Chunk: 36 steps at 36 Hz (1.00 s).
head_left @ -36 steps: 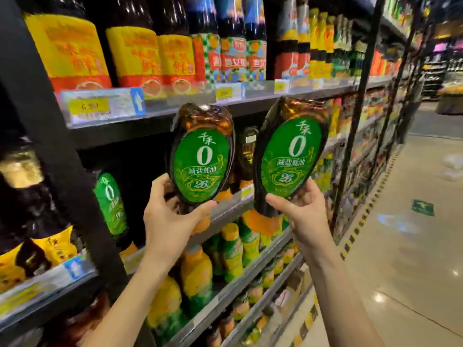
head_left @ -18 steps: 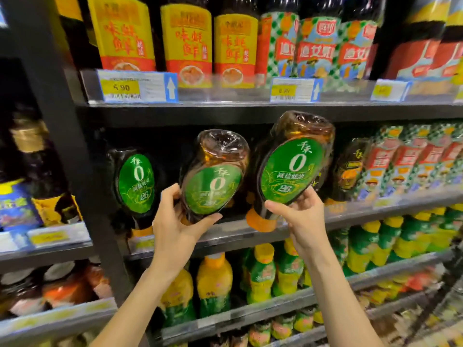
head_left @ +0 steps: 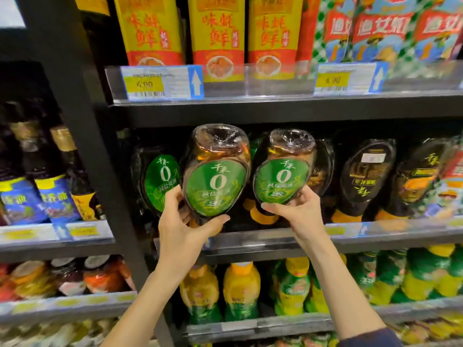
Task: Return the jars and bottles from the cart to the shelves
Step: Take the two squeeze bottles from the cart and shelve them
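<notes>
Frame centre: left hand [head_left: 184, 222] grips left sauce bottle [head_left: 215, 171] at its lower end, thumb under label. Right hand [head_left: 299, 211] grips right sauce bottle [head_left: 283, 169] likewise. Both bottles held cap-down, bases tilted toward camera, before middle shelf [head_left: 275, 237], just beside each other. Green oval labels: large white "0", "26" below, Chinese characters. Bodies dark amber, clear shrink-wrapped bases. Matching bottle [head_left: 160, 182] stands on shelf at left. Price tag [head_left: 160, 82] above reads "6.90".

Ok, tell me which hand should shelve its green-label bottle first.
Left, probably. The left hand holds its bottle right beside the matching green-label bottle on the shelf. The right hand's bottle sits in front of black-label bottles.
</notes>
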Each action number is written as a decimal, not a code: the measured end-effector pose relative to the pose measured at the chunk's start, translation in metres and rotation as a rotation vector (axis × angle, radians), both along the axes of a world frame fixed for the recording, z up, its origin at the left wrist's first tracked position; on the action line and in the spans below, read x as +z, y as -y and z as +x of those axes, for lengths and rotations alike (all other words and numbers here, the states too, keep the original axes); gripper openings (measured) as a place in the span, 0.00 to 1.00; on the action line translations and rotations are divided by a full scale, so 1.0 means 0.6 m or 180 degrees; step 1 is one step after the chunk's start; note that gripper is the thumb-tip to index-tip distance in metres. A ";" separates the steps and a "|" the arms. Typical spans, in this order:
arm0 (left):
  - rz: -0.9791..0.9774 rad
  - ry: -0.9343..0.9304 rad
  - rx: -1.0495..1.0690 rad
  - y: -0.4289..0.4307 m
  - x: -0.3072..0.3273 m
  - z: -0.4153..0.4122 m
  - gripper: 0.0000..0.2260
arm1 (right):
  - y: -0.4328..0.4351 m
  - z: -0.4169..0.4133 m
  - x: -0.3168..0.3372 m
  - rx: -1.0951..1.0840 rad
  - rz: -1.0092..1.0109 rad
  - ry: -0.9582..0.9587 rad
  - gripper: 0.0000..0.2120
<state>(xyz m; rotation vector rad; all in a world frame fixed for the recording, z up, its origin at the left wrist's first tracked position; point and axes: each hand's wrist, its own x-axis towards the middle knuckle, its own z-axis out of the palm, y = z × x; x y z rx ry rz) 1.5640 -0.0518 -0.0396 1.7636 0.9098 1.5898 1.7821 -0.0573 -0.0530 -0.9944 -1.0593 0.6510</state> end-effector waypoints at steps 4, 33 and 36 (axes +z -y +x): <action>-0.0019 -0.0014 0.0032 -0.004 -0.004 0.002 0.28 | -0.010 0.004 -0.012 0.0024 -0.0175 0.0060 0.27; -0.0050 -0.0028 0.0096 -0.005 -0.009 0.004 0.27 | -0.073 0.012 -0.008 0.0678 -0.1074 0.0032 0.31; -0.0028 -0.0036 0.0110 -0.004 -0.009 0.002 0.27 | -0.072 0.012 -0.007 0.0719 -0.1128 0.0113 0.31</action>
